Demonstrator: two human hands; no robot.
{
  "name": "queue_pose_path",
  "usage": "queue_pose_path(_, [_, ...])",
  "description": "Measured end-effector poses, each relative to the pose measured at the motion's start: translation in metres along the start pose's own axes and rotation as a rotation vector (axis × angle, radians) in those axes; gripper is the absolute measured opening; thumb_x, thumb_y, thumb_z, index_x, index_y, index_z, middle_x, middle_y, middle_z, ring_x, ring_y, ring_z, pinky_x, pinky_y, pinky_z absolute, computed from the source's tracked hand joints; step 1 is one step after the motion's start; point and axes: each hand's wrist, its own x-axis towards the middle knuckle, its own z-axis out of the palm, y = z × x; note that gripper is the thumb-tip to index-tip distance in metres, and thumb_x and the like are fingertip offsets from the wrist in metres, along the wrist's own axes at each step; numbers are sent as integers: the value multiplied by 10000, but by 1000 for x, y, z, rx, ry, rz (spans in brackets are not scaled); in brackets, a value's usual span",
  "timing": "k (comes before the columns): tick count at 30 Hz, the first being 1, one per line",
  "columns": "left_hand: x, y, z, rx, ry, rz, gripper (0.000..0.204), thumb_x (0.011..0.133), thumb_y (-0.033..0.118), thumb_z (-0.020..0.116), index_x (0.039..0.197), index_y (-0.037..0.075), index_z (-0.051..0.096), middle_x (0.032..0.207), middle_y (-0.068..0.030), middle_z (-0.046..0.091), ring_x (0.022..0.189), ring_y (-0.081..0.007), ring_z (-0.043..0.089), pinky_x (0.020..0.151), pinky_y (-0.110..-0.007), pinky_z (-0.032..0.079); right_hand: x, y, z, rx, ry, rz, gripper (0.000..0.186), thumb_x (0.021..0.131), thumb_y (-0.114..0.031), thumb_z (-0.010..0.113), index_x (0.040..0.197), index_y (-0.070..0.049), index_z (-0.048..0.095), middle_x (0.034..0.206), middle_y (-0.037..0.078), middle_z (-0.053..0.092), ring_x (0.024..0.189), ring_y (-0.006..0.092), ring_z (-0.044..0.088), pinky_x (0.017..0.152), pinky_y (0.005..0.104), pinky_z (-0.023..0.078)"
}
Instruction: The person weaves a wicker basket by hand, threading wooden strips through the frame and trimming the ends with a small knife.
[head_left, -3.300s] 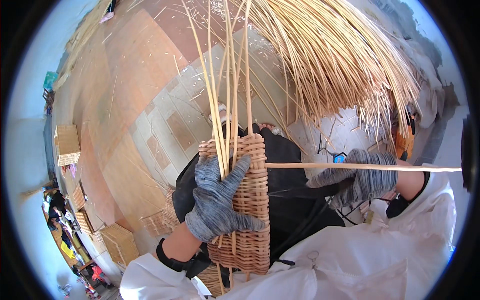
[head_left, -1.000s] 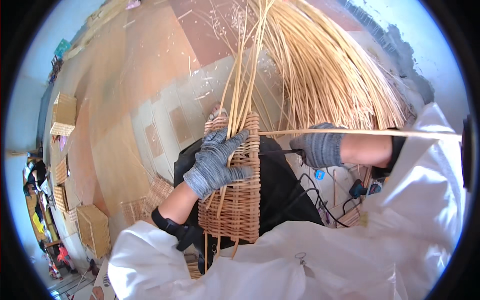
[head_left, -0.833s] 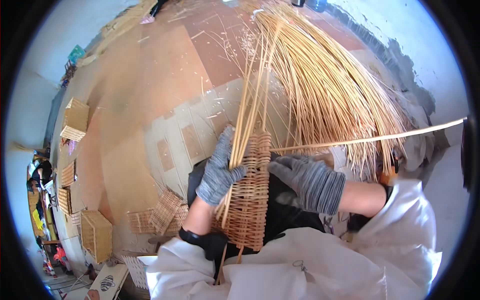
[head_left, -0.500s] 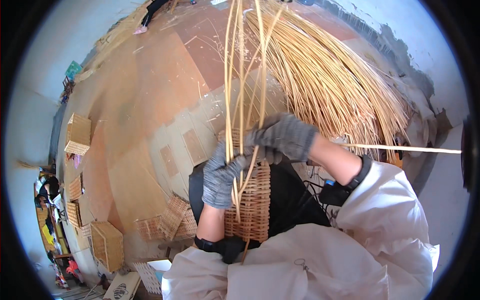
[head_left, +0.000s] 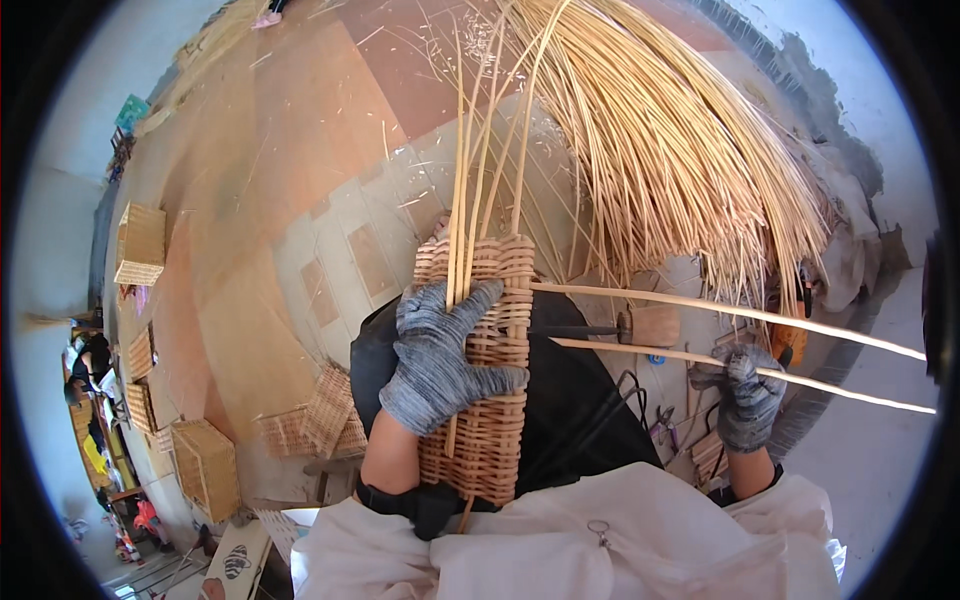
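My left hand (head_left: 445, 360), in a grey knit glove, grips the woven cane panel (head_left: 495, 425) on my black-covered lap, thumb and fingers across its face and the upright canes (head_left: 459, 205). My gloved right hand (head_left: 740, 390), out to the right, is closed on a horizontal cane (head_left: 855, 393) that runs to the panel's right edge. Another long cane (head_left: 840, 333) sticks out sideways above it. Between these two canes, a dark-shafted tool with a wooden handle (head_left: 652, 325) points into the panel's right side.
A big heap of loose canes (head_left: 660, 160) lies ahead to the right. Wicker baskets (head_left: 205, 468) and small woven panels (head_left: 330, 405) sit on the floor at left. A wall (head_left: 855, 80) curves along the right. A person's pink shoe (head_left: 268, 18) shows at the top.
My right hand has left the panel's top and moved down and right onto a sideways cane. A second horizontal cane and the wooden-handled tool now show. My left hand stays on the panel.
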Motion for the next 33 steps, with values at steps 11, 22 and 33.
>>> queue_pose_path(11, [0, 3, -4, -49, -41, -121, 908, 507, 631, 792, 1279, 214, 558, 1293, -158, 463, 1265, -381, 352, 1113, -551, 109, 24, -20, 0, -174, -98, -195, 329, 816, -278, 709, 837, 44, 652, 688, 122, 658, 555, 201, 624, 536, 285, 515])
queue_pose_path(22, [0, 3, -4, -43, 23, -92, 868, 518, 621, 796, 1248, 200, 586, 1263, -159, 478, 1245, -364, 373, 1117, -517, 138, 31, -26, 38, -235, -321, -378, 218, 826, -217, 706, 827, -12, 634, 828, 154, 677, 658, 227, 659, 599, 313, 550])
queue_pose_path(33, [4, 1, -2, -76, 47, -69, 836, 493, 612, 798, 1206, 216, 614, 1201, -130, 515, 1179, -337, 435, 1076, -523, 199, 112, -7, 53, -128, -1109, -324, 370, 827, -7, 620, 1179, 62, 528, 1163, 220, 608, 997, 272, 656, 820, 375, 574])
